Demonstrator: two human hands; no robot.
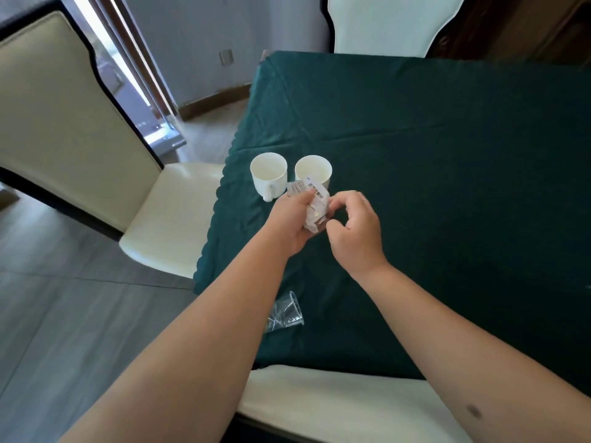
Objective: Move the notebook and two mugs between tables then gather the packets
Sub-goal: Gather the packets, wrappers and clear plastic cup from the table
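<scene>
Two white mugs stand side by side near the left edge of the green-clothed table (447, 155): the left mug (268, 174) shows its handle toward me, the right mug (312, 171) is partly hidden behind packets. My left hand (292, 219) holds a bunch of white printed packets (315, 204) just in front of the mugs. My right hand (355, 231) is beside it, fingertips curled and touching the packets' right edge. No notebook is in view.
A clear plastic wrapper (285, 313) lies on the cloth near the front-left table corner. Cream chairs stand at the left (169, 215), the near side (335, 401) and the far side (393, 24). Grey floor lies to the left.
</scene>
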